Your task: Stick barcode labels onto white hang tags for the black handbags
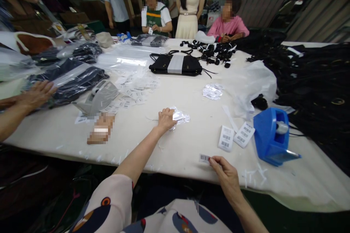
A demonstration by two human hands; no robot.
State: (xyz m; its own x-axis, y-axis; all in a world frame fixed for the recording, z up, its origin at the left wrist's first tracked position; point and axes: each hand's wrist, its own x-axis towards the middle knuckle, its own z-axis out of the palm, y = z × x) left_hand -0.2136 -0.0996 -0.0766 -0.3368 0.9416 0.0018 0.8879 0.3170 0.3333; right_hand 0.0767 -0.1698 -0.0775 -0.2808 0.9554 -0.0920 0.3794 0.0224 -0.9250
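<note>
My left hand [166, 119] reaches forward onto a small pile of shiny white tags [181, 116], its fingers curled over the pile's near side. Whether a tag is pinched under the fingertips is hidden. Close to the table's front edge, my right hand [225, 174] pinches a small barcode sticker [203, 158] between thumb and forefinger. Two sheets of barcode labels, one upright [225, 138] and one slanted [244, 134], lie beyond that hand. To their right stands a blue tape dispenser [272, 136].
A co-worker's hand [37, 94] rests on plastic-wrapped dark garments [71, 78] at left, near a grey dispenser [97, 96]. A folded black bundle [161, 64] with a white band lies mid-table. Black goods [314, 76] heap along the right. Several people are at the far side.
</note>
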